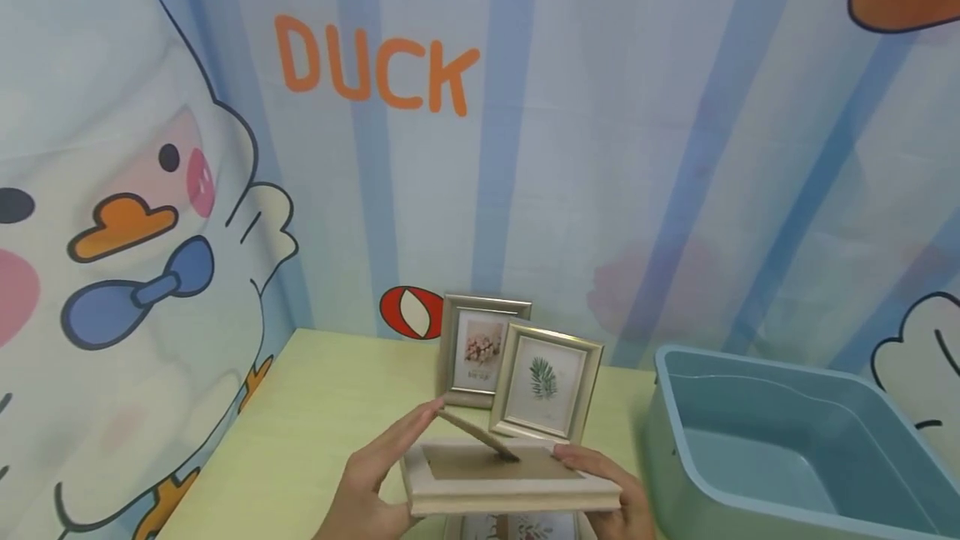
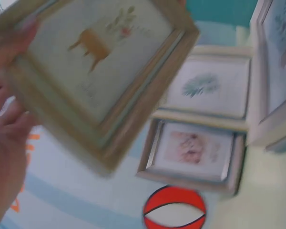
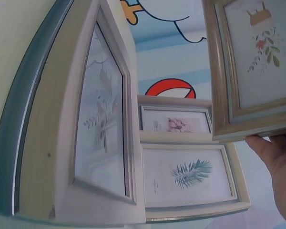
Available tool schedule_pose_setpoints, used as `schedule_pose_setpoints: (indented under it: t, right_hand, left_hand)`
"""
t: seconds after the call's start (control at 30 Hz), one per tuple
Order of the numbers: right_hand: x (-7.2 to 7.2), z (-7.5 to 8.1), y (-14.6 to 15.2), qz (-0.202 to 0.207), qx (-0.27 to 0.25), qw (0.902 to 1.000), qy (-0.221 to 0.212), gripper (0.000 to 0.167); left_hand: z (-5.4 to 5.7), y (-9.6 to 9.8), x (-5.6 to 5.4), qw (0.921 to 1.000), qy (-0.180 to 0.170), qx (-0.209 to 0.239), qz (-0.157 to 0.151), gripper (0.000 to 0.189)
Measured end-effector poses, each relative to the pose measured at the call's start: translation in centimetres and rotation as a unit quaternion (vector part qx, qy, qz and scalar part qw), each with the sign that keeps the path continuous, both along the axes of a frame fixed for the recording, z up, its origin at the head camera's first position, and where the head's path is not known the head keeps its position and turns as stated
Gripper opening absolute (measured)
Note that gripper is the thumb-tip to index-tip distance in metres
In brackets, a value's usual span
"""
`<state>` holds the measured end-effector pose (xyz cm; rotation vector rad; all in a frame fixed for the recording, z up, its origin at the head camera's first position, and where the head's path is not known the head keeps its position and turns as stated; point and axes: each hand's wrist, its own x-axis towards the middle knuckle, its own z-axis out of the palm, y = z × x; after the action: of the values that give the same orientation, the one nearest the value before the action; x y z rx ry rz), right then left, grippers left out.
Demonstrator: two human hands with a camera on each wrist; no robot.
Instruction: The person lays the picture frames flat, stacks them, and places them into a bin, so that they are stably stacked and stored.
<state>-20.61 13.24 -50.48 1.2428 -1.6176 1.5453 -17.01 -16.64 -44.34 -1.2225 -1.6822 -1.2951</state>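
Observation:
A wooden picture frame (image 1: 517, 490) is held back side up in the head view, its brown easel leg (image 1: 480, 436) swung partly out. My left hand (image 1: 375, 473) grips its left side, fingertips touching the raised end of the leg. The right hand (image 1: 607, 486) holds the right edge, fingers over the back. From below, the frame's front (image 2: 93, 62) shows a brown stool and a plant; it is blurred in the left wrist view. Close beneath stands a white frame (image 3: 136, 205) with a plant print, mostly hidden in the head view.
Behind stand a frame with pink flowers (image 1: 483, 394) and, overlapping it, a gold frame with a green leaf (image 1: 498, 423). A blue-green plastic bin (image 1: 750, 473) stands to the right on the pale yellow table (image 1: 300, 440). A duck-printed curtain (image 1: 585, 148) hangs behind.

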Motion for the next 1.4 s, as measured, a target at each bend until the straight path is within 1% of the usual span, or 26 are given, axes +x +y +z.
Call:
schedule_pose_setpoints:
  t: [0.03, 0.1, 0.13, 0.2, 0.27, 0.4, 0.47, 0.57, 0.63, 0.73, 0.8, 0.83, 0.87, 0.93, 0.97, 1.0, 1.07, 1.13, 1.17, 1.23, 1.3, 1.33, 1.4]
  right_hand:
    - [0.1, 0.0, -0.2, -0.007, -0.004, 0.9999, -0.007, 0.028]
    - [0.2, 0.1, -0.6, -0.018, -0.010, 0.9995, -0.024, 0.030]
    - [0.2, 0.1, -0.8, -0.019, -0.013, 0.9993, -0.029, 0.032]
    - [0.2, 0.1, -1.0, -0.013, -0.022, 0.9991, -0.035, 0.035]
    - [0.2, 0.1, -1.0, -0.010, -0.027, 0.9990, -0.034, 0.035]
    - [0.0, 0.1, -0.8, -0.010, -0.037, 0.9992, -0.015, 0.028]
    - [-0.2, 0.1, -0.8, -0.007, -0.040, 0.9991, 0.008, 0.024]
    - [-0.3, 0.4, -0.7, 0.005, -0.047, 0.9979, 0.045, 0.029]
    - [-0.3, 0.6, -0.7, 0.006, -0.046, 0.9974, 0.055, 0.033]
    - [-0.2, 0.6, -0.4, -0.001, -0.039, 0.9982, 0.045, 0.031]
    - [0.0, 0.3, -0.1, -0.010, -0.029, 0.9992, 0.024, 0.026]
    - [0.0, 0.2, 0.1, -0.017, -0.022, 0.9995, 0.011, 0.025]
    - [0.1, 0.2, 0.3, -0.026, -0.015, 0.9995, -0.002, 0.026]
    - [0.5, 0.4, 0.6, -0.054, 0.006, 0.9979, -0.037, 0.037]
    - [0.7, 0.5, 0.7, -0.069, 0.015, 0.9961, -0.054, 0.042]
    - [1.0, 0.7, 0.7, -0.089, 0.025, 0.9932, -0.071, 0.046]
    - [1.3, 1.0, 0.6, -0.126, 0.036, 0.9866, -0.098, 0.047]
    - [1.7, 1.3, 0.4, -0.152, 0.034, 0.9784, -0.136, 0.044]
    - [1.9, 1.4, 0.3, -0.164, 0.029, 0.9743, -0.152, 0.041]
    - [2.2, 1.6, 0.0, -0.196, 0.022, 0.9635, -0.182, 0.038]
    - [2.5, 1.8, -0.1, -0.226, 0.017, 0.9502, -0.214, 0.041]
    - [2.6, 1.8, -0.2, -0.245, 0.024, 0.9442, -0.218, 0.045]
    - [2.8, 1.9, -0.3, -0.276, 0.034, 0.9332, -0.228, 0.056]
  left_hand:
    - [0.0, 0.3, 0.0, 0.9995, 0.021, 0.025, 0.003, 0.066]
    - [0.1, 0.8, 0.0, 0.9960, 0.054, 0.070, 0.012, 0.054]
    - [0.1, 1.0, -0.1, 0.9937, 0.067, 0.090, 0.008, 0.049]
    - [0.1, 1.2, -0.1, 0.9900, 0.076, 0.118, 0.013, 0.040]
    - [0.0, 1.3, -0.1, 0.9879, 0.077, 0.134, 0.012, 0.034]
    - [-0.3, 1.4, 0.0, 0.9873, 0.067, 0.144, 0.002, 0.028]
    - [-0.4, 1.4, 0.0, 0.9871, 0.063, 0.147, -0.007, 0.027]
    - [-0.8, 1.5, 0.1, 0.9871, 0.056, 0.148, -0.019, 0.025]
    - [-0.9, 1.5, 0.2, 0.9867, 0.060, 0.149, -0.024, 0.023]
    - [-1.0, 1.7, 0.5, 0.9870, 0.060, 0.149, -0.013, 0.022]
    - [-1.1, 1.9, 0.7, 0.9877, 0.056, 0.146, 0.010, 0.021]
    - [-1.1, 2.0, 0.8, 0.9881, 0.051, 0.142, 0.029, 0.022]
    - [-1.4, 2.1, 0.8, 0.9881, 0.044, 0.138, 0.051, 0.021]
    - [-1.6, 2.3, 0.7, 0.9868, 0.034, 0.130, 0.090, 0.022]
    - [-1.7, 2.4, 0.7, 0.9855, 0.028, 0.127, 0.109, 0.023]
    - [-1.8, 2.5, 0.6, 0.9842, 0.025, 0.125, 0.123, 0.024]
    - [-1.9, 2.7, 0.5, 0.9819, 0.012, 0.126, 0.141, 0.025]
    - [-1.8, 2.9, 0.5, 0.9800, -0.005, 0.131, 0.149, 0.022]
    - [-1.7, 3.0, 0.5, 0.9785, -0.020, 0.134, 0.155, 0.024]
    - [-1.5, 3.3, 0.7, 0.9733, -0.061, 0.144, 0.168, 0.033]
    - [-1.2, 3.5, 0.9, 0.9635, -0.106, 0.154, 0.192, 0.042]
    - [-1.0, 3.6, 0.9, 0.9561, -0.135, 0.161, 0.204, 0.041]
    - [-0.7, 3.6, 1.0, 0.9385, -0.195, 0.172, 0.228, 0.037]
